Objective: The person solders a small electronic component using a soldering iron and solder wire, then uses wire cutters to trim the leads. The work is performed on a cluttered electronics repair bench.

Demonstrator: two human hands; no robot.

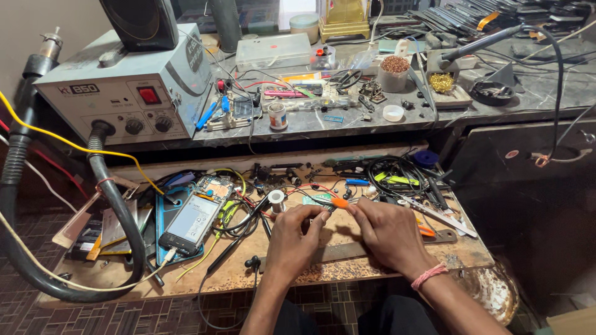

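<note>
Orange-handled tool [339, 202] lies roughly level between both hands, its long axis running left to right, above the worn wooden table [347, 260]. The right hand [390, 234] pinches the orange end with its fingertips; the left hand [297, 239] closes its fingertips on the other end, where the tip is too small and covered to make out. Just behind the left hand stands a solder spool [276, 200]. An opened phone [194, 220] lies well to the left, near a thick black hose [118, 211].
</note>
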